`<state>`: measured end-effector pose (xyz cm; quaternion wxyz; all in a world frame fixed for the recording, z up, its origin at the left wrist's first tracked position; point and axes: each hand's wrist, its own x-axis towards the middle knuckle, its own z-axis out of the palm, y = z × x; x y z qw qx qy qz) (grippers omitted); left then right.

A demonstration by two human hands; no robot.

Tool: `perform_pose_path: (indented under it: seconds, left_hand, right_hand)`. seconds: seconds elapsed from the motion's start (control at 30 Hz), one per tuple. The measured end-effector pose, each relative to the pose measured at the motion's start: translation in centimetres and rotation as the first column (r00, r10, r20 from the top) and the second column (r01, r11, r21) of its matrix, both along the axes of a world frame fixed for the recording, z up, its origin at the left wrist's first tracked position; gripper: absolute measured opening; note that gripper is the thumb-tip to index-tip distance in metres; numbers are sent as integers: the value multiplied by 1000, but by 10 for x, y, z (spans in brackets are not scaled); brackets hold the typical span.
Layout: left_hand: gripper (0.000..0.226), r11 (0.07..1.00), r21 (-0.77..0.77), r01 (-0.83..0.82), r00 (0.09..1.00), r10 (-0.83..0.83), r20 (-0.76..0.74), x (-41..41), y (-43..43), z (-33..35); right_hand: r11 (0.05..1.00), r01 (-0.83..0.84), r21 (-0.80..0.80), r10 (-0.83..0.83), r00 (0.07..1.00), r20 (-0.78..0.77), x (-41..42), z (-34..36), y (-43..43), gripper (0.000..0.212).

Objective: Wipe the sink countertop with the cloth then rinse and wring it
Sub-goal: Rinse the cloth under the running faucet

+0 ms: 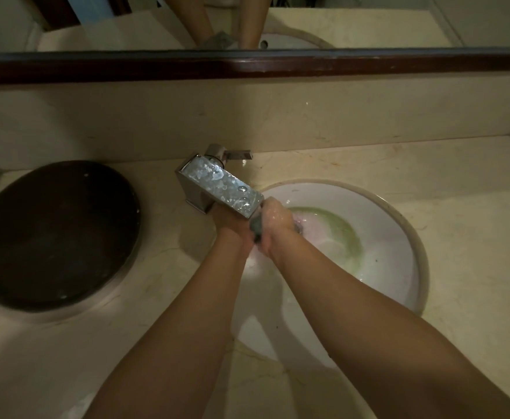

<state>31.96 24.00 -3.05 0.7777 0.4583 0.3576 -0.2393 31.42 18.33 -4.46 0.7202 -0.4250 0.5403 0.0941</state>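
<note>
Both my hands are pressed together over the white round sink basin (pixel 398 267), right under the spout of the square chrome faucet (pixel 220 189). A small grey cloth (pixel 256 226) shows as a bunched strip squeezed between them. My left hand (pixel 232 225) grips it from the left, partly hidden under the faucet. My right hand (pixel 273 222) grips it from the right and looks wet. A greenish film rings the drain area of the basin. The beige marble countertop (pixel 459 182) surrounds the sink.
A dark round tray or lid (pixel 54 234) lies on the counter to the left of the faucet. The faucet lever (pixel 241 154) points right. A dark wooden mirror frame (pixel 247 66) runs along the back above the marble backsplash.
</note>
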Motion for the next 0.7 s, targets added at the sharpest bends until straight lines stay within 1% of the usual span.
perform_pose_path:
  seconds: [0.07,0.13,0.17,0.2,0.27,0.33,0.37,0.43,0.47,0.53,0.57,0.67,0.7]
  left_hand:
    - [35,999,-42,-23,999,24,35,0,-1,-6]
    - [30,999,-32,-40,998,41,42,-2,1,-11]
    - [23,998,-46,-37,998,39,44,-3,-1,-10]
    - [19,999,-46,-17,998,19,62,-5,-1,-9]
    - [23,1000,-11,8,997,-7,71,-8,-1,-3]
    - [27,999,-23,42,997,-40,73,-6,1,-9]
    - [24,997,3,78,994,-78,79,-7,2,-10]
    - [7,996,21,90,988,-92,121,-10,2,-9]
    - [6,996,25,91,984,-94,151,-12,1,-10]
    - [17,995,42,93,984,-99,150,-13,0,-12]
    - [25,996,28,84,987,-87,132,-13,0,-12]
    - [35,996,-86,0,999,4,39,-12,-2,-13]
    - [37,999,-36,11,1000,-11,23,-11,-1,-6]
  right_hand:
    - [988,105,110,-110,993,40,-5,-1,-4,10]
    - [963,205,177,-219,973,66,-11,-6,-9,5]
    - [958,223,177,-236,970,54,-14,-13,-13,14]
    - [965,208,158,-217,975,42,-18,-18,-18,24]
    - [982,149,114,-149,989,-11,-28,-27,-25,37]
    - [978,84,191,-83,996,-18,-36,-38,-29,49]
    - [967,67,246,-69,998,1,-37,-41,-29,52]
    - [951,45,307,-57,998,31,-35,-40,-23,50]
    - [947,28,321,-45,998,46,-31,-39,-20,45]
    - [945,-34,326,12,998,69,-24,-35,-16,36]
    - [943,-58,326,34,996,78,-22,-35,-15,34]
    - [935,-139,326,105,987,119,-22,-36,-15,35]
    - [932,-138,336,92,985,148,-24,-36,-13,40]
